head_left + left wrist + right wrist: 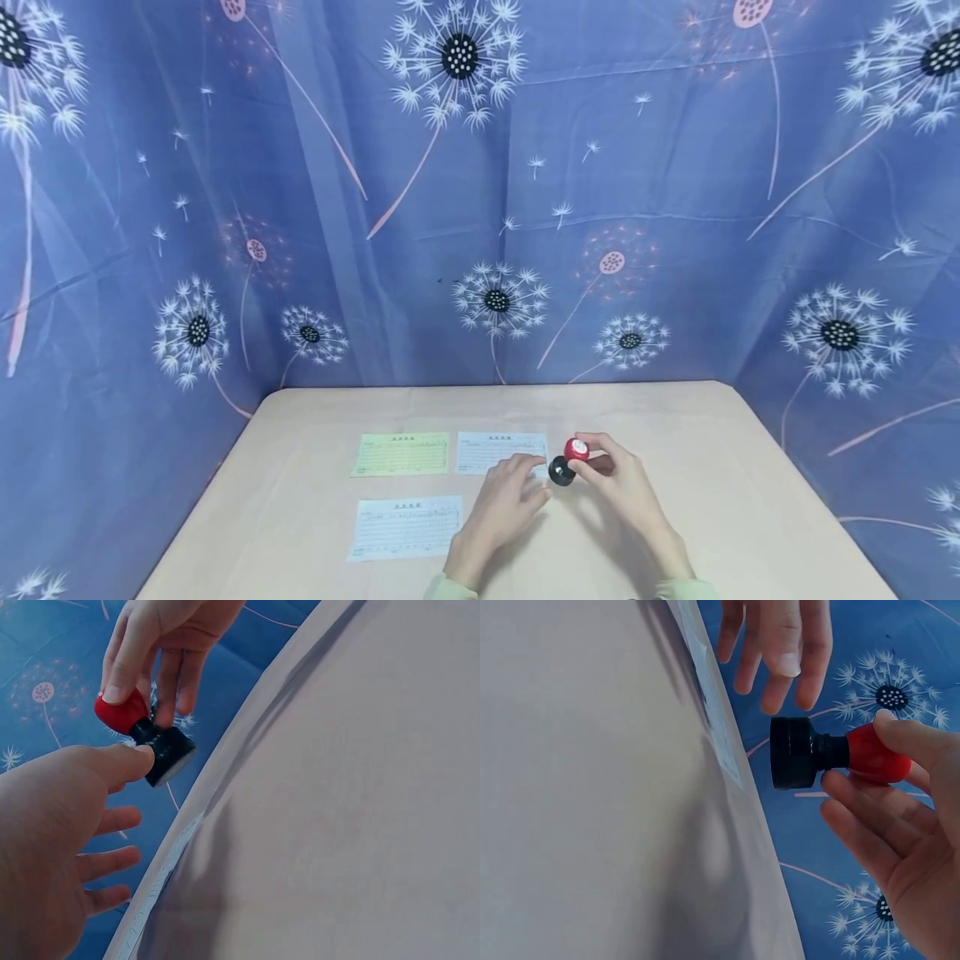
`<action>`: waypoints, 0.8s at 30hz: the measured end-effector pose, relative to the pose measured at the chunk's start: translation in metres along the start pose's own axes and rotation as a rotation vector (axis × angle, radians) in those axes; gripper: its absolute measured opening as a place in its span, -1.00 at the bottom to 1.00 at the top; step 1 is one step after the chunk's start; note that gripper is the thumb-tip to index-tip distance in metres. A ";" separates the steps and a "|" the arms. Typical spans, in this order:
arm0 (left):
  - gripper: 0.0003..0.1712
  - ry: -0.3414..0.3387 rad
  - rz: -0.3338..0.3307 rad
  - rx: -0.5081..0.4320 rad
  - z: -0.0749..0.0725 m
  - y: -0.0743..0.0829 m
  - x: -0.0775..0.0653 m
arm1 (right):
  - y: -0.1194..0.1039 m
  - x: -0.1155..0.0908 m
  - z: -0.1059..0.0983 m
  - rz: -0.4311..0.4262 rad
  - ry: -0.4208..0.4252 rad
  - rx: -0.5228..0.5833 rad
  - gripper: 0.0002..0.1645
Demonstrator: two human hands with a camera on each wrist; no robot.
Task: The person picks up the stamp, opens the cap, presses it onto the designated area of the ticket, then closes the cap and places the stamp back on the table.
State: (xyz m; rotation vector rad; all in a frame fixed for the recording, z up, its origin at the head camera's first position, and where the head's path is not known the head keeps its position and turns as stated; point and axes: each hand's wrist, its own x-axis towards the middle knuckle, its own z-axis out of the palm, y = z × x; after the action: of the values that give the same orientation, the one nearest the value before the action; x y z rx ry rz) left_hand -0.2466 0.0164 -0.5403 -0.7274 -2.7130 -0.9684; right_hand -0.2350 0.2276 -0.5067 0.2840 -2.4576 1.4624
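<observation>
My right hand [618,483] pinches the red knob of a stamp [793,754] between thumb and fingers, holding it up over the table. The stamp has a round black base, and a pale face shows under it in the left wrist view. My left hand [504,504] is close beside the black base with its fingers loosely spread. In the right wrist view its fingertips [810,694] stand apart from the base; in the left wrist view the left thumb overlaps it. Nothing is held in the left hand.
A green printed slip [401,454] lies at the back left of the table [315,412]. Beside it is a blue slip [491,450], partly behind the left hand. Another blue slip [407,527] lies nearer the front. A blue dandelion-patterned curtain [420,333] surrounds the table.
</observation>
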 end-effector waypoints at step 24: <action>-0.36 -0.032 -0.066 -0.143 -0.009 0.006 0.001 | -0.012 -0.001 0.001 -0.027 -0.012 0.128 -0.55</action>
State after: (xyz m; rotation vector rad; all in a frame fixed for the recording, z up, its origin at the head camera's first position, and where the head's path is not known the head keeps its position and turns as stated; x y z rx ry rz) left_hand -0.2446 0.0151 -0.5294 -0.6875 -2.7327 -1.1862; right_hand -0.2308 0.2212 -0.4978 0.3509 -2.3637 1.6132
